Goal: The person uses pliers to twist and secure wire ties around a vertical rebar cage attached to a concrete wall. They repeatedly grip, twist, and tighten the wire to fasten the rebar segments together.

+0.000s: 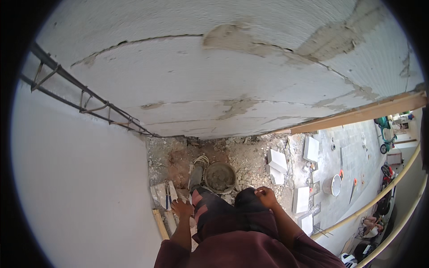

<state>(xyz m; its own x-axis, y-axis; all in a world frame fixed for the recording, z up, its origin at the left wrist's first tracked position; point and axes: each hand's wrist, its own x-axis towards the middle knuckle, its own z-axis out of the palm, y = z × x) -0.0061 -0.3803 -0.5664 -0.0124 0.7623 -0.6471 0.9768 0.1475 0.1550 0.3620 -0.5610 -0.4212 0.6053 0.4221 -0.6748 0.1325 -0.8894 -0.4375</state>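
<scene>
My left hand [182,208] is low beside my left leg, fingers apart, just short of a tool with two slim dark-blue handles [168,196], like pincers. That tool lies on a pale block piece [158,194] against the left wall. My right hand [267,196] rests at my right knee with its fingers curled in; whatever they may hold is too small to make out. Between my feet and the block wall stands a round bucket of grey mortar [220,177]. My left shoe is next to it; my right foot is hidden.
A white block wall [178,80] with mortar smears rises ahead. Steel rebar [85,105] runs up the left corner. White blocks [277,161] lie on the rubble at right, with a white bucket [332,185] and handsaws [353,191] beyond. Bamboo poles [384,192] cross the right side.
</scene>
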